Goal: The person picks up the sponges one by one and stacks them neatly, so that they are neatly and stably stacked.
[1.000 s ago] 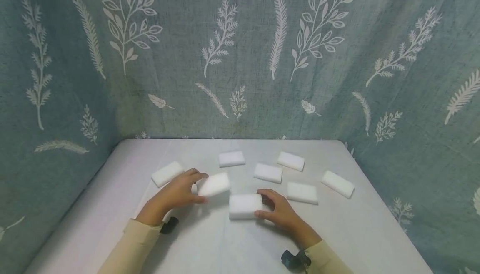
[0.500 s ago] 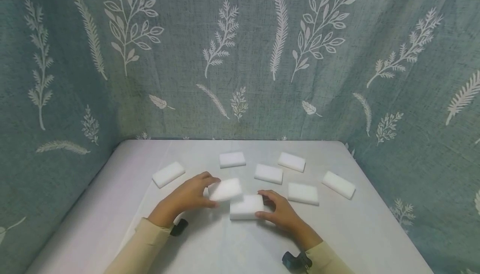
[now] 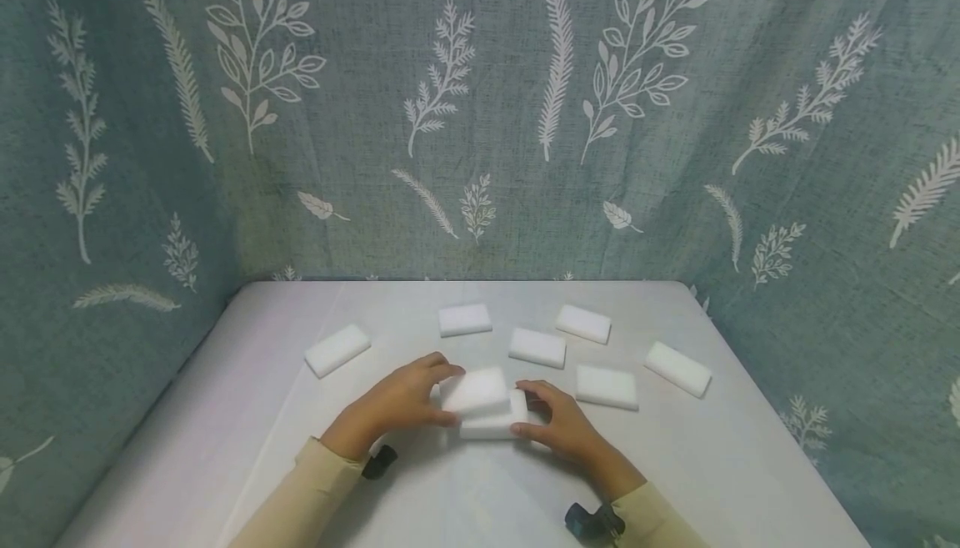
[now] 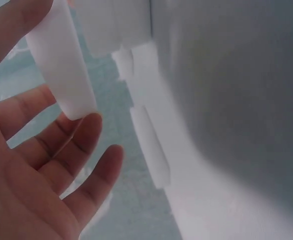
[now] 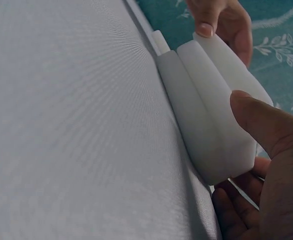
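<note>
My left hand (image 3: 405, 398) pinches a white, brick-shaped sponge (image 3: 474, 391) between thumb and fingers, tilted above a pair of stacked sponges (image 3: 487, 429). The left wrist view has this held sponge (image 4: 61, 65) at upper left, its long side toward the camera. My right hand (image 3: 561, 421) grips the right end of the pair, thumb on the near side. In the right wrist view the lower sponge (image 5: 184, 110) lies on the cloth and the upper sponge (image 5: 219, 100) sits flat on it, beneath the held one. The held sponge hides much of the pair's top from the head view.
Several more white sponges lie apart on the white-covered table (image 3: 420, 498): one at left (image 3: 337, 350), one at the back (image 3: 465, 319), others at right, such as the angled sponge (image 3: 677, 369). A leaf-patterned curtain (image 3: 480, 114) encloses the back and sides.
My left hand has carried its sponge rightward and slightly nearer, from left of the stacked pair to over it. The right hand has kept its grip in the same place.
</note>
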`<state>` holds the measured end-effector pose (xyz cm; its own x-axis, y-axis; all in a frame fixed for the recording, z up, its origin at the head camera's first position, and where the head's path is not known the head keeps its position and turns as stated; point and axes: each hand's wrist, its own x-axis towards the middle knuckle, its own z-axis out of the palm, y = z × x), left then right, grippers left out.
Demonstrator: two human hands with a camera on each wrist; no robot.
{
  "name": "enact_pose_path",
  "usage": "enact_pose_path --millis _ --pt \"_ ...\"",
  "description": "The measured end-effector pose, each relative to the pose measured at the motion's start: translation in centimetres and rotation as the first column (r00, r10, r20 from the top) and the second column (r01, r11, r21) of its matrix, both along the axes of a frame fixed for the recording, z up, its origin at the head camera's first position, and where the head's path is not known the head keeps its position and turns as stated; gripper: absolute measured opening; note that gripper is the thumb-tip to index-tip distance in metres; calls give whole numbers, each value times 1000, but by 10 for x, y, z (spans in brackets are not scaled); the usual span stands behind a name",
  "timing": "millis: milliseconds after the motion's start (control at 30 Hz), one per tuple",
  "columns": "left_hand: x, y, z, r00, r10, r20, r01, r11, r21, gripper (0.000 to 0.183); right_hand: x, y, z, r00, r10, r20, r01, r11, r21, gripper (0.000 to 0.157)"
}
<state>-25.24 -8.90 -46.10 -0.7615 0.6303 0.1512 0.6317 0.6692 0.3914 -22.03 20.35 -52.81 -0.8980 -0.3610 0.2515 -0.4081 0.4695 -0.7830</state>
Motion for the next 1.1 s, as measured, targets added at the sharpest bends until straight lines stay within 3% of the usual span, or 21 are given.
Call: enact_pose_path --millis 333,1100 --pt "4 14 -1 998 -60 -22 59 998 -20 65 2 0 0 999 -22 49 22 1000 1 71" --pt "3 24 0 996 -93 -16 92 995 -31 64 2 -1 1 996 -20 85 24 999 -47 75"
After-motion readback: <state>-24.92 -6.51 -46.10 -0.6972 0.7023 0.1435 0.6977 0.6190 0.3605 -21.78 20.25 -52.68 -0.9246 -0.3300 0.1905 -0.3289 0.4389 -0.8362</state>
